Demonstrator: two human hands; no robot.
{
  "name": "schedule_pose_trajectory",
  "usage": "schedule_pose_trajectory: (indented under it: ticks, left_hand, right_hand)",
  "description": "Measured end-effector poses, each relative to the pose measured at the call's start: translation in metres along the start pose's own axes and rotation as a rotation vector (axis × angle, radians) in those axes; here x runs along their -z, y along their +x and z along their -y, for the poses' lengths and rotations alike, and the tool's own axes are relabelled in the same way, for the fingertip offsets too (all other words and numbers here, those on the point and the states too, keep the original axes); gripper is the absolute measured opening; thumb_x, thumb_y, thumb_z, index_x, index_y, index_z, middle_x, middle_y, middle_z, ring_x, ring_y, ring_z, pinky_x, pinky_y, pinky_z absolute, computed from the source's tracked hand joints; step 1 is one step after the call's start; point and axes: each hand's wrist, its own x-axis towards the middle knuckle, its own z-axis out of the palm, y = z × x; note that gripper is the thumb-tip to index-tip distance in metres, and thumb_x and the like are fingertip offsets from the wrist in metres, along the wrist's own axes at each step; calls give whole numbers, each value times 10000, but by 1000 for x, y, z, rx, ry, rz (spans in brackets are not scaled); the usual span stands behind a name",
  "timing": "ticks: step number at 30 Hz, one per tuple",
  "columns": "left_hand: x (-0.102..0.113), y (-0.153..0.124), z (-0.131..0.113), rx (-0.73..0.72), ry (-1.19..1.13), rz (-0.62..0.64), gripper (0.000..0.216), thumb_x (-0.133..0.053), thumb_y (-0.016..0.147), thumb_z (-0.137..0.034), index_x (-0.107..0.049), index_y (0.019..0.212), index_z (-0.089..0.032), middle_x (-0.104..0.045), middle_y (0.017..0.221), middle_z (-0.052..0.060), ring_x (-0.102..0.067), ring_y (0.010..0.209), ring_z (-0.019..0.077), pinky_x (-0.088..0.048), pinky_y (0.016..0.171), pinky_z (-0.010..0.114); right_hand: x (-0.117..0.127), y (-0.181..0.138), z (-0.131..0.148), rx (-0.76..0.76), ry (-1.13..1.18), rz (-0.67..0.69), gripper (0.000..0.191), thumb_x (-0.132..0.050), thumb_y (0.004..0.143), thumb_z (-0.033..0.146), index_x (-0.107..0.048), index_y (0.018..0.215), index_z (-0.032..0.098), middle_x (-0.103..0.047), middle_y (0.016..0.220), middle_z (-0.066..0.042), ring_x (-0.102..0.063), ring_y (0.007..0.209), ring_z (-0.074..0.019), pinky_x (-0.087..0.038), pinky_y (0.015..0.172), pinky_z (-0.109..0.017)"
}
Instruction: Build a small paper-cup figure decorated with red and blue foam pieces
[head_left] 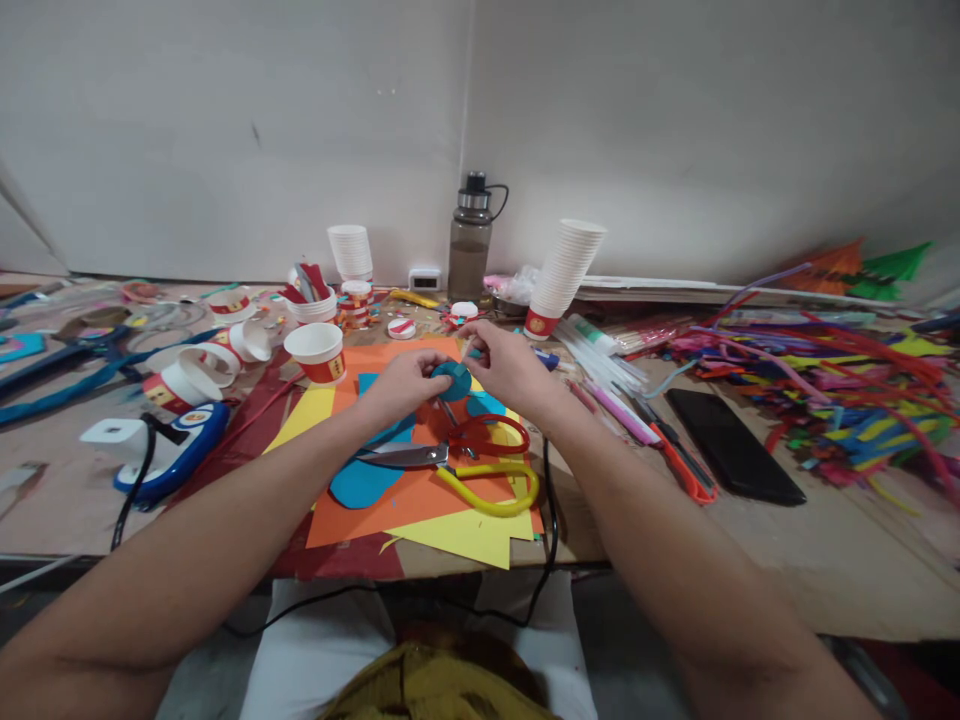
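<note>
A small round teal paper disc point(448, 385) is pinched between the thumb and fingers of my left hand point(409, 382). At the disc's upper right edge, the fingers of my right hand point(504, 362) are pinched together around a small teal bit; whether it is part of the disc I cannot tell. Just below my hands lie large scissors point(448, 456), one handle loop red and the other yellow, blades pointing left. Under them are cut blue paper point(367, 485), an orange sheet point(337, 520) and yellow paper point(472, 537).
White paper cups point(315, 350) and a leaning cup stack point(566, 270) stand behind my hands, beside a dark water bottle point(470, 255). To the right lie a black phone point(735, 445) and heaped pipe cleaners point(862, 380). A blue-and-white tool point(176, 465) with a black cable rests left.
</note>
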Motion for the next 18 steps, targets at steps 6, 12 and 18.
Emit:
schedule_pose_trajectory:
  ticks: [6,12,18]
  left_hand:
    - [0,-1,-3,13,80,-40,200,-623,773,-339,-668,811,-148,-609,662,-3,-525,531,103,-405,512,216]
    - [1,1,-3,-10,141,-63,176,-609,782,-322,-639,740,-154,-575,607,-8,-509,524,107,-374,490,211]
    - [2,1,0,8,113,-88,182,-624,778,-333,-653,771,-153,-592,614,-4,-516,503,105,-381,473,213]
  right_hand:
    - [-2,1,2,12,-6,3,371,-549,784,83,-607,1147,130,-651,811,-26,-550,669,-119,-405,671,-215]
    - [-4,0,5,23,2,-10,365,-537,783,78,-611,1136,138,-627,770,-6,-534,659,-114,-405,676,-215]
    - [-3,-2,1,16,93,-29,334,-601,787,174,-597,1119,133,-625,867,-29,-534,676,-115,-416,665,-230]
